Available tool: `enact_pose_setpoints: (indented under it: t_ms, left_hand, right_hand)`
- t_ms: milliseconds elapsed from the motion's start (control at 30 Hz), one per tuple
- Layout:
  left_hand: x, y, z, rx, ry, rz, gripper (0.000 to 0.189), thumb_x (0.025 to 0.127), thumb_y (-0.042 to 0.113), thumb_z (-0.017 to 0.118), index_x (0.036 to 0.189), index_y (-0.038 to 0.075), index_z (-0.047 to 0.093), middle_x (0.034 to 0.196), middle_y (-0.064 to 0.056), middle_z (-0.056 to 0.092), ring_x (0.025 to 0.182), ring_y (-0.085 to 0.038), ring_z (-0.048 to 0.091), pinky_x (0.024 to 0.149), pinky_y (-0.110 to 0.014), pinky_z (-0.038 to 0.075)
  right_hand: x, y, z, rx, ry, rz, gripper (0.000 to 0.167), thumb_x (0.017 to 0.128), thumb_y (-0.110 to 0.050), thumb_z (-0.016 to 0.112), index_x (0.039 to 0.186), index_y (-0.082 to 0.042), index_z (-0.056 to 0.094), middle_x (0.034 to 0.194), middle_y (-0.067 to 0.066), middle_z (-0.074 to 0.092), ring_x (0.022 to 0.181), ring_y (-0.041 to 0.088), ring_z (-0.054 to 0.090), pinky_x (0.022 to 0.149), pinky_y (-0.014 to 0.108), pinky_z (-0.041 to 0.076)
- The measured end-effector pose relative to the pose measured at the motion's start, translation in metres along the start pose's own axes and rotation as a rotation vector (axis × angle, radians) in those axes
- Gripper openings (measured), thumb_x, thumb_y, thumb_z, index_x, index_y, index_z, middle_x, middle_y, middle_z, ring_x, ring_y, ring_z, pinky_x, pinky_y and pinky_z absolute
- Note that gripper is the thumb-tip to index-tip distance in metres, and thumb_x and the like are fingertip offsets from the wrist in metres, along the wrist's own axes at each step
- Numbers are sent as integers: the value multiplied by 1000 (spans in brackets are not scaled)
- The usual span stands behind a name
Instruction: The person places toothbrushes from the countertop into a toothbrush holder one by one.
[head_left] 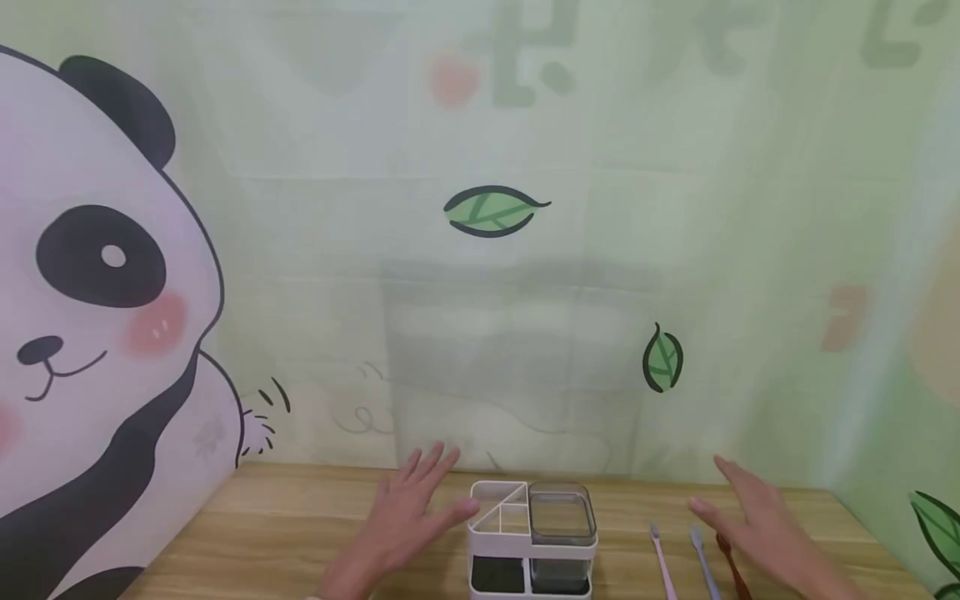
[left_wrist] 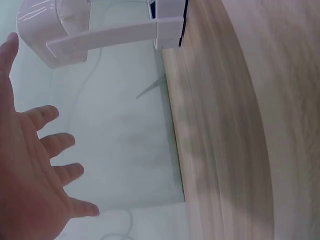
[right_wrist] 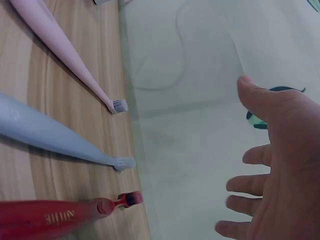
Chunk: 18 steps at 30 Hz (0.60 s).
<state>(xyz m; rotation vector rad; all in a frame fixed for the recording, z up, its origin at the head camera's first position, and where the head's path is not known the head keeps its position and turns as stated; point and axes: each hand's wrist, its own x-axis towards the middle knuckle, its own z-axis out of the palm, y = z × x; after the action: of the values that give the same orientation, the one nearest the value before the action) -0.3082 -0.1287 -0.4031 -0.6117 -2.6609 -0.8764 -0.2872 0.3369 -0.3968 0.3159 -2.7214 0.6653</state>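
Observation:
A white toothbrush holder with divided slots and a clear grey cup in its right half stands on the table. My left hand hovers at its left side with fingers spread, holding nothing; the left wrist view shows the palm facing the holder's white frame. To the right lie three toothbrushes: a pink one, a blue one and a red one. Over the red one is my right hand, fingers extended and apart from the brushes, with nothing in it.
The wooden table ends at a pale green cloth backdrop printed with leaves and a large panda on the left. The backdrop also borders the table's right side.

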Motion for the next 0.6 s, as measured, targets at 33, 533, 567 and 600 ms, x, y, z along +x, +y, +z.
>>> enact_pose_setpoints:
  t_ms: [33,533,567,600]
  left_hand:
    - [0,0,1,-13,1,9,82,99,65,60,164,19,43,171,-9,29,159,-41,17,117,-83,1]
    - [-2,9,8,-208,-19,67,82,94,57,74,160,15,49,169,-5,37,154,-39,32,120,-72,28]
    - [-2,10,9,-215,-19,68,83,94,56,75,160,14,49,169,-6,37,153,-40,34,120,-72,29]
    - [-2,11,9,-219,-19,67,83,93,56,76,160,14,50,169,-6,38,153,-41,35,120,-71,29]
  right_hand:
    - [0,1,-1,5,-10,5,84,106,-44,64,152,21,35,151,48,36,135,68,36,104,82,36]
    - [-3,21,-13,99,-171,176,80,103,-50,67,144,17,50,139,41,55,126,57,56,96,67,54]
    - [-3,22,-12,107,-174,187,80,102,-50,69,143,16,51,138,40,57,125,56,57,95,66,54]
    - [-3,23,-12,116,-180,202,81,101,-51,70,142,16,51,137,39,58,124,55,58,94,66,55]
